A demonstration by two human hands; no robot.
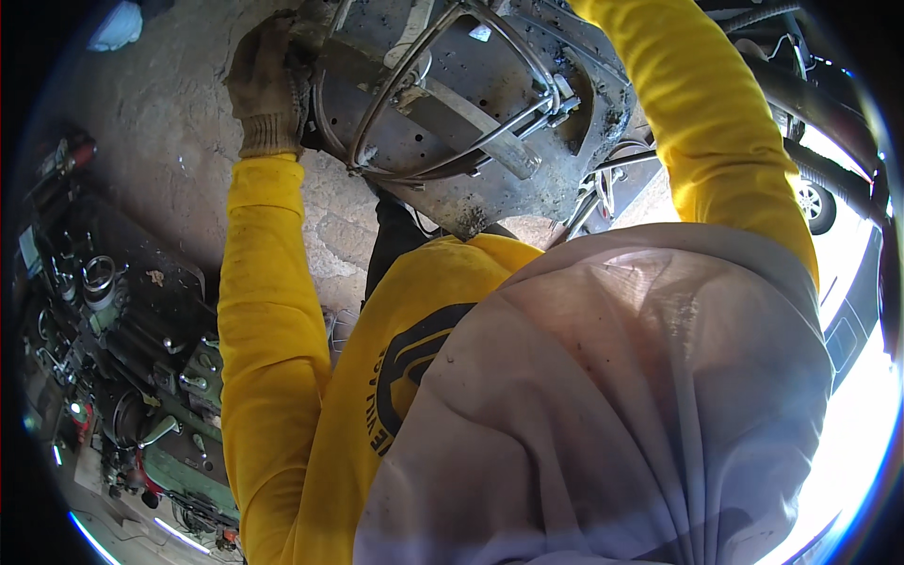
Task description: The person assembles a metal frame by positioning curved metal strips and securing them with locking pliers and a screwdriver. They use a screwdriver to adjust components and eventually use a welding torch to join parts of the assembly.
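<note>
My left hand [271, 83], in a brown knit work glove, is at the upper left. Its fingers curl round the left edge of a large metal frame [381, 80], though the fingertips are partly hidden. The frame has bent round bars, a flat crossbar [485, 132] and a worn, pitted plate [461, 200] with several holes. My right arm [702, 104], in a yellow sleeve, reaches up along the frame's right side. The right hand lies past the upper edge of the picture.
A green and dark machine [179, 395] with levers stands at the left, like a lathe. Dark hoses [829, 174] and a vehicle wheel [815, 207] are at the right. Rough concrete floor [174, 104] shows at upper left, with a pale bundle [117, 26] on it.
</note>
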